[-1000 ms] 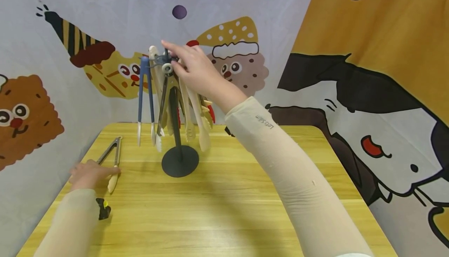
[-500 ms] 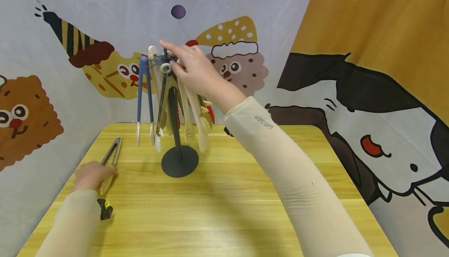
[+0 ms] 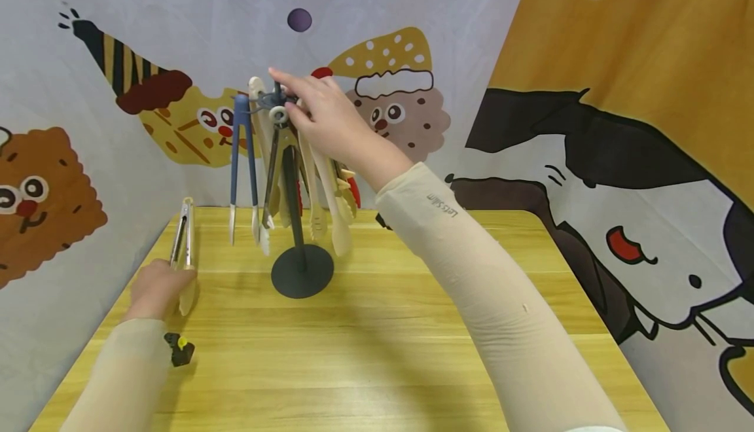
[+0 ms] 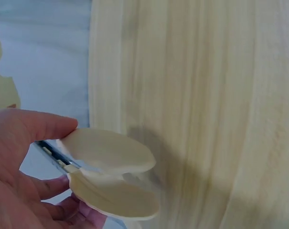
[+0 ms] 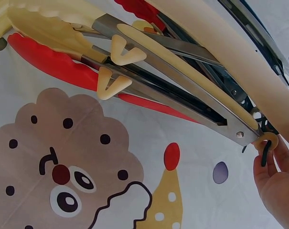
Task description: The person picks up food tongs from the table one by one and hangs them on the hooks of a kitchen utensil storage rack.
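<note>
My left hand (image 3: pixel 156 291) grips a pair of tongs (image 3: pixel 189 239) with metal arms and cream tips, hinge end pointing away over the table's left side. In the left wrist view, thumb and fingers press from opposite sides near the cream tips (image 4: pixel 108 151), which stand slightly apart. My right hand (image 3: pixel 336 118) holds the top of a dark rotating utensil stand (image 3: pixel 303 278), thumb and fingers at its hub. Blue-handled tongs (image 3: pixel 234 177) hang on the stand's left. The right wrist view shows cream-tipped tongs with V-shaped rests (image 5: pixel 127 52) hooked by their ring, beside red-tipped tongs (image 5: pixel 53 59).
Several more utensils hang around the stand, including a cream one (image 3: pixel 340 229). Below the left wrist, a small black piece (image 3: pixel 181 350) with a yellow spot appears. The wooden table (image 3: pixel 353 353) meets a cartoon-printed cloth backdrop (image 3: pixel 235 13).
My left hand has squeezed the spread tongs narrower and raised them, moving slightly forward with their hinge end higher. My right hand stays on the stand's top.
</note>
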Tool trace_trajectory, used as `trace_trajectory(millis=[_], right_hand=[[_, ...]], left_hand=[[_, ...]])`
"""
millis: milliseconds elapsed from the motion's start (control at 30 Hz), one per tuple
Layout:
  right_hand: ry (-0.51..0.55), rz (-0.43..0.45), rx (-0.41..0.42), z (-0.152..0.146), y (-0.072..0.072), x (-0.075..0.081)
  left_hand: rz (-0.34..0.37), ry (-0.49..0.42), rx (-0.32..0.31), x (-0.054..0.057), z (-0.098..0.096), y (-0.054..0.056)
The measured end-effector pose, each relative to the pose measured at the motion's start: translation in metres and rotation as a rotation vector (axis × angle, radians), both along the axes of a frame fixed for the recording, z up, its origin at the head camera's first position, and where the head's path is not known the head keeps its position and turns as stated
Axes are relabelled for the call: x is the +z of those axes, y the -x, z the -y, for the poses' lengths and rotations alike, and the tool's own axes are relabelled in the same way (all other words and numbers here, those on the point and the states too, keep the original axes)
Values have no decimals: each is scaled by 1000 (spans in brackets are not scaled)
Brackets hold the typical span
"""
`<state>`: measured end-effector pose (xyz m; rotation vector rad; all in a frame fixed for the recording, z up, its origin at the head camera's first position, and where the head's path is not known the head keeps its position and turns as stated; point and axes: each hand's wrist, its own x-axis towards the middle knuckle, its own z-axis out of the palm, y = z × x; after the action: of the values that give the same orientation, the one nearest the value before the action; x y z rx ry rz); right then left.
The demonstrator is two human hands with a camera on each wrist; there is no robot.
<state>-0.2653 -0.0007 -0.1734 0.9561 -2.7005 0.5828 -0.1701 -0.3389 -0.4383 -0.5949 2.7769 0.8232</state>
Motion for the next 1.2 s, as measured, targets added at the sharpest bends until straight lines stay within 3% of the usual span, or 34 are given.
trace_trajectory(millis=[100, 267, 600, 733, 1033, 1200], right_hand=[[4, 4, 1, 0, 0, 0], [12, 5, 6, 1, 0, -1], [13, 0, 7, 1, 0, -1], [17, -1, 6, 0, 0, -1], [21, -7, 6, 0, 0, -2], [12, -8, 2, 0, -1, -1]], left_hand=[[-39, 51, 20, 1, -1, 5], [-104, 61, 81, 2, -5, 11], [-231, 55, 124, 10, -17, 13], [-294, 41, 128, 12, -22, 12], [-519, 33, 117, 24, -40, 10], [-559, 20, 112, 29, -47, 10]])
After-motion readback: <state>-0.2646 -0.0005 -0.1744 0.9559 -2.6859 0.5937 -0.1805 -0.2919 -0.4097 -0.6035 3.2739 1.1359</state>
